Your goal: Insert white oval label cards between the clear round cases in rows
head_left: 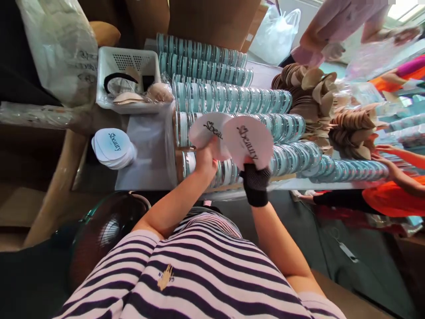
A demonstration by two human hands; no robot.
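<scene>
My left hand (206,160) is bare and grips a white round "Beauty" label card (207,128) by its lower edge. My right hand (255,179), in a black mesh glove, holds a second white round label card (249,141) beside the first. Both cards are raised over rows of teal-rimmed round compact cases (232,99) lying on edge on the table in front of me. A stack of the same round cards (113,148) lies on the table to the left, apart from my hands.
A white plastic basket (128,60) with puffs and a black band stands at the back left. Heaps of tan powder puffs (315,95) lie to the right. Another person's arm (395,170) in an orange sleeve reaches in from the right. Cardboard boxes (212,20) stand behind.
</scene>
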